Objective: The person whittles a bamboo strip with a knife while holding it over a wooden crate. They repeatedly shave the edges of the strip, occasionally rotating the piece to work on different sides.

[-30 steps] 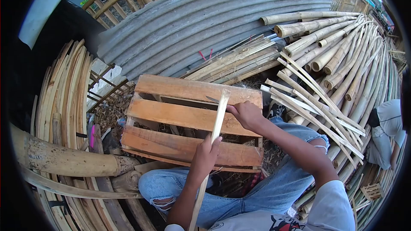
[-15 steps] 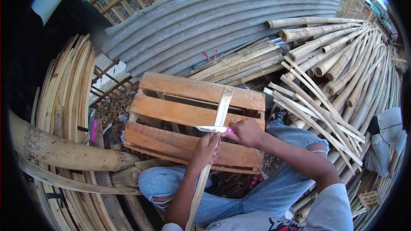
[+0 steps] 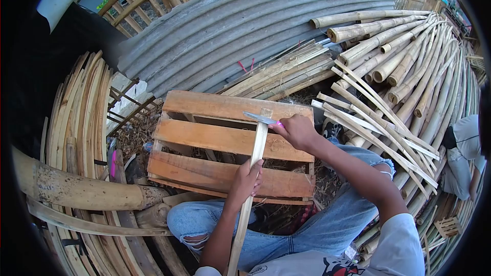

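Note:
My left hand is wrapped round a long, pale bamboo strip at about its middle. The strip's far end lies over a wooden crate with orange-brown slats, and its near end runs down to my lap. A knife with a pink handle is gripped in my right hand. Its blade points left and crosses the strip close to the far end.
A thick bamboo pole juts in from the left above stacked strips. Bamboo poles and loose strips lie at right. Corrugated metal sheeting stands behind. Another person bends at the far right.
The knife in my right hand has moved up the strip, from beside my left hand to near the far end. My left hand still holds the strip. The view has shifted slightly.

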